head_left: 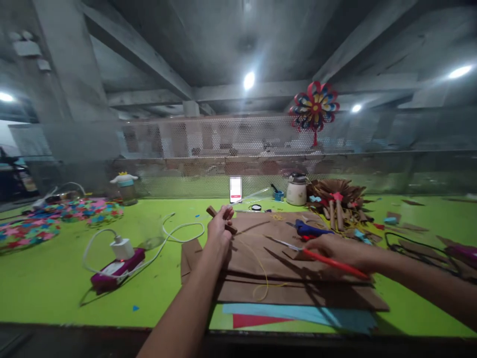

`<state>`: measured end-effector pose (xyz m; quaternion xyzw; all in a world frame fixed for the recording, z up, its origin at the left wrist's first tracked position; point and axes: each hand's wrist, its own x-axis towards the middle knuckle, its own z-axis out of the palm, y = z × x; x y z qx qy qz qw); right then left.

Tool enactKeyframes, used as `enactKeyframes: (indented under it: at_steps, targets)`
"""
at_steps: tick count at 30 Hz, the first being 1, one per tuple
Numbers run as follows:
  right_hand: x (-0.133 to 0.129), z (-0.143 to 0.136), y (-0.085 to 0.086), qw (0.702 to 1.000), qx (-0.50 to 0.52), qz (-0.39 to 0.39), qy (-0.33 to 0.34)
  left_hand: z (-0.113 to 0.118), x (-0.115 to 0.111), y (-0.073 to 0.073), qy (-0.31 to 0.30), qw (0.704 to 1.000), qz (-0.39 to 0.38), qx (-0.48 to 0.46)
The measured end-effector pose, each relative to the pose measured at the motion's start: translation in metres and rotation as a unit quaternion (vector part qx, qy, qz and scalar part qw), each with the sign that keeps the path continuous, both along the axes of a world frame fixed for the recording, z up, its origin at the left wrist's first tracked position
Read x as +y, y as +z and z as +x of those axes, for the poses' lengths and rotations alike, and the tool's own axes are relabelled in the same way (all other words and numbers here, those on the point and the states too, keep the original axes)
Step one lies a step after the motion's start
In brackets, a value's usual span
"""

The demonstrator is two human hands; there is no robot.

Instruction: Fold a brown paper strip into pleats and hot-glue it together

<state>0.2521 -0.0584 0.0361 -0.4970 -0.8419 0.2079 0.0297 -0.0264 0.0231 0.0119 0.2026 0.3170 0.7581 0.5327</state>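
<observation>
My left hand is closed round a narrow folded strip of brown paper, whose ends stick out on both sides of the fingers. From it a thin yellow string trails down over the brown paper sheets. Red-handled scissors are in my right hand, their blades pointing left above the sheets. Just behind that hand lies a blue glue gun. Light blue paper and a red piece stick out under the sheets' front edge.
A purple power strip with a white charger and cable lies left. Colourful paper stars cover the far left. A phone, a white jar and brown paper fans stand at the back. A black cable lies right.
</observation>
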Motion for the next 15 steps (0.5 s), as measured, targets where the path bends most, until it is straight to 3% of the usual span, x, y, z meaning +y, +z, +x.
enactKeyframes:
  at_steps: [3,6,8,11,15]
  targets:
    - [-0.014,0.018,0.018,0.975,0.141,-0.168,-0.035,-0.001,0.005,-0.005,0.014,1.000,-0.008,-0.015]
    - [-0.017,0.021,0.019,0.924,0.294,-0.244,-0.020,0.002,0.006,-0.006,0.013,1.000,-0.016,-0.020]
    - [-0.013,0.012,0.011,0.879,0.389,-0.277,0.010,0.006,0.004,-0.005,0.007,1.000,-0.015,-0.017]
    - [-0.003,-0.011,-0.008,0.841,0.456,-0.291,-0.012,0.009,0.001,-0.005,0.006,1.000,-0.005,-0.011]
    - [0.014,-0.047,-0.027,0.839,0.469,-0.271,-0.045,0.012,-0.003,-0.008,-0.024,1.000,0.015,0.003]
